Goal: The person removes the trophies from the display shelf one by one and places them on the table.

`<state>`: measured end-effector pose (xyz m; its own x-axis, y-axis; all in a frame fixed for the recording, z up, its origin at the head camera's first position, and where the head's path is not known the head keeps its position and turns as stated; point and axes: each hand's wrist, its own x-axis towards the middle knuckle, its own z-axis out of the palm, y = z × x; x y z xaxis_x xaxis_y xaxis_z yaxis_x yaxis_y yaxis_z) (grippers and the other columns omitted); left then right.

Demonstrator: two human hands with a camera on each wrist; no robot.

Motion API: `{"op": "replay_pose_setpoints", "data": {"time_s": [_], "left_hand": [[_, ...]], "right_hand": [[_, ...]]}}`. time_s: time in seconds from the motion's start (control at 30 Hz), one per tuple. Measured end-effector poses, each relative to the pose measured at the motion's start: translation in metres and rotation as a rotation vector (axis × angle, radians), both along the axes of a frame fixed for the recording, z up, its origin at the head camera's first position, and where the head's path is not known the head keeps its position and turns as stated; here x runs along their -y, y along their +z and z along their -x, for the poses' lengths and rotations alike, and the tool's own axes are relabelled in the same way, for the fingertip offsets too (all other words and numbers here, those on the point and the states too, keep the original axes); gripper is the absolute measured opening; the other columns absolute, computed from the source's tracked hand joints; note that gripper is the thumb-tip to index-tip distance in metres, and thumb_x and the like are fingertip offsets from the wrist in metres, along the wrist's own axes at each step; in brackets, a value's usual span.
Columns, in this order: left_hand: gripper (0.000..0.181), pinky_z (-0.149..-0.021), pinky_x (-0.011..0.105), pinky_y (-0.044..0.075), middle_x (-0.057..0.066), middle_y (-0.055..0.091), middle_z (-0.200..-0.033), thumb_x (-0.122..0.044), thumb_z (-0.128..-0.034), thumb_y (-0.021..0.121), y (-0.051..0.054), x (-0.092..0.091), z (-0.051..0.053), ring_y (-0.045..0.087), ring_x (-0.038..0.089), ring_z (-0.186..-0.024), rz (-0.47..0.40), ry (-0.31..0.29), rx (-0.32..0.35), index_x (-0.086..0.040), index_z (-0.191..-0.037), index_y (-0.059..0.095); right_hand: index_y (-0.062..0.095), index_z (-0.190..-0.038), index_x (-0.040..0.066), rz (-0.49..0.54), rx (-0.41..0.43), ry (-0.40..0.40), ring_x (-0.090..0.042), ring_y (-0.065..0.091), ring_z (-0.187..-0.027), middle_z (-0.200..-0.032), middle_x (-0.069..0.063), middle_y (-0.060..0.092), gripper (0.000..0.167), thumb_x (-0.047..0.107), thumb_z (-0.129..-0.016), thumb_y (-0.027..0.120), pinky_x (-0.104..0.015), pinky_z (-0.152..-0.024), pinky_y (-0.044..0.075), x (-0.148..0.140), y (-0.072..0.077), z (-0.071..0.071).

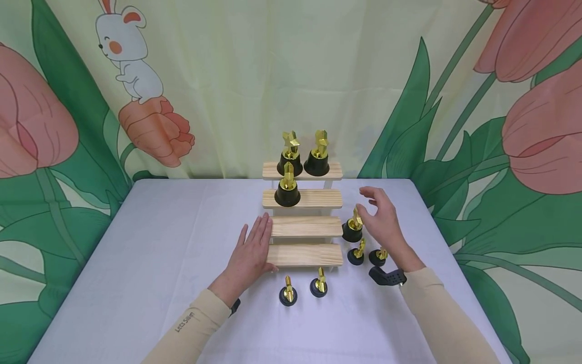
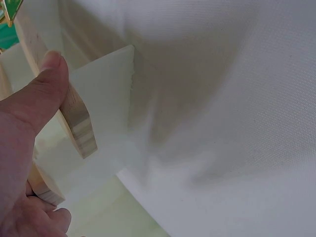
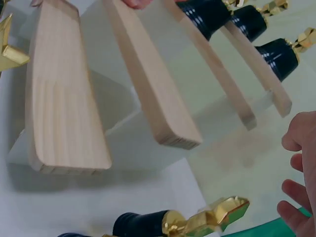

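A tiered wooden display rack (image 1: pixel 305 227) stands on the table. My left hand (image 1: pixel 251 253) rests against its left side, fingers straight; in the left wrist view the thumb (image 2: pixel 52 74) touches a plank's edge. To the right of the rack stands a star trophy (image 1: pixel 352 231), gold on a black base. Over it hovers my right hand (image 1: pixel 384 220), thumb and fingers spread apart. In the right wrist view a gap shows between the fingers (image 3: pixel 294 190) and the trophy (image 3: pixel 143 224). Two star trophies (image 1: pixel 317 163) occupy the top tier, and another (image 1: pixel 287 194) the second.
Two smaller trophies (image 1: pixel 356 255) stand on the right, near my wrist. In front of the rack are two more small trophies (image 1: pixel 288 296). A white cloth (image 1: pixel 182 227) covers the table, and a printed curtain (image 1: pixel 250 76) hangs behind it.
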<state>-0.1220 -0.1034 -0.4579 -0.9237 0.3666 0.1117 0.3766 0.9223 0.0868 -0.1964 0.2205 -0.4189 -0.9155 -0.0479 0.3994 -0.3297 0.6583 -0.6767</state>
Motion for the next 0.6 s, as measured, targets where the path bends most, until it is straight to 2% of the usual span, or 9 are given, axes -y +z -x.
{"op": "replay_pose_setpoints", "data": {"time_s": [0.17, 0.6], "left_hand": [[0.129, -0.122, 0.055, 0.021, 0.018, 0.015, -0.166, -0.049, -0.0642, 0.087, -0.001, 0.000, 0.001, 0.021, 0.032, -0.153, -0.004, -0.004, -0.014, 0.003, -0.157, 0.014], [0.128, -0.122, 0.056, 0.023, 0.019, 0.017, -0.165, -0.048, -0.0636, 0.088, -0.002, 0.000, 0.001, 0.023, 0.034, -0.152, -0.017, -0.014, -0.031, 0.003, -0.156, 0.016]], "right_hand": [[0.054, -0.130, 0.001, 0.006, -0.053, 0.020, -0.032, 0.055, -0.123, -0.127, -0.016, 0.059, 0.038, 0.006, -0.094, 0.063, -0.052, -0.104, 0.047, 0.005, 0.008, 0.001], [0.056, -0.129, 0.001, 0.036, -0.106, 0.107, -0.030, 0.055, -0.123, -0.127, -0.015, 0.059, 0.038, 0.008, -0.093, 0.065, -0.049, -0.104, 0.049, 0.025, 0.026, 0.001]]}}
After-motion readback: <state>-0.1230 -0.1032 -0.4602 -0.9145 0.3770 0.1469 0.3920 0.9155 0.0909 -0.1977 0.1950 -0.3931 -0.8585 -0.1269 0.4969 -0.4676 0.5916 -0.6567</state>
